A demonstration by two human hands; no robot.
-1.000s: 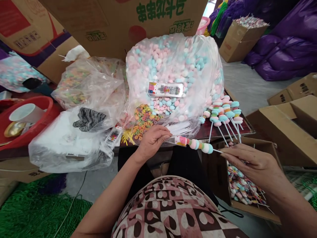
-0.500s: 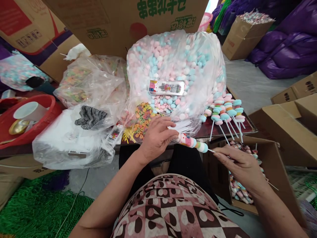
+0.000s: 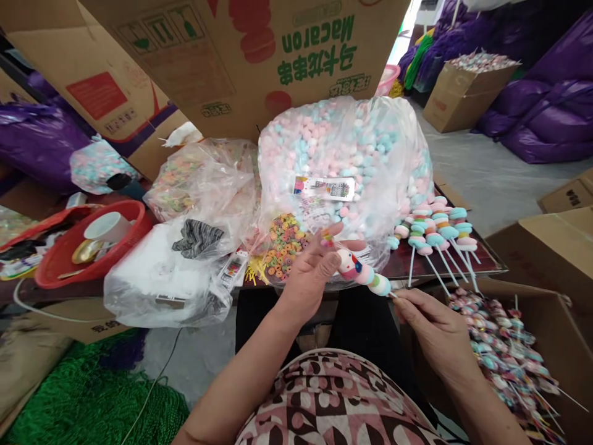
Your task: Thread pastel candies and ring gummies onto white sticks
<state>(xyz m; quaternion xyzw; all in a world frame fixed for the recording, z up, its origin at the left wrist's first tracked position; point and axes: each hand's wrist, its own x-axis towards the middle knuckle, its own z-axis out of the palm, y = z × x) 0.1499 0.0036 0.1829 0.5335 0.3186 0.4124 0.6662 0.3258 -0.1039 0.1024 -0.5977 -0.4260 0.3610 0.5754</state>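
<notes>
My right hand [image 3: 428, 327] pinches the white stick of a marshmallow skewer [image 3: 365, 275] whose pink, white and blue pieces point up and to the left. My left hand [image 3: 312, 272] is at the skewer's top end, fingers closed round a small printed wrapper there. Behind the hands sits a large clear bag of pink and blue marshmallows [image 3: 343, 161] with a printed label on it. Beside it lies a pile of coloured candy rings [image 3: 283, 242]. Several finished skewers [image 3: 438, 225] rest on the dark table edge to the right.
A cardboard box of wrapped skewers [image 3: 504, 352] stands at the lower right. Clear plastic bags [image 3: 185, 247] and a red basin [image 3: 69, 259] with a white cup lie to the left. A big "Macaron" carton [image 3: 259, 55] leans behind. Purple sacks fill the far right.
The head has tilted up and the view has shifted. My left hand has moved onto the top end of the skewer, and my right hand has drawn the stick closer to it.
</notes>
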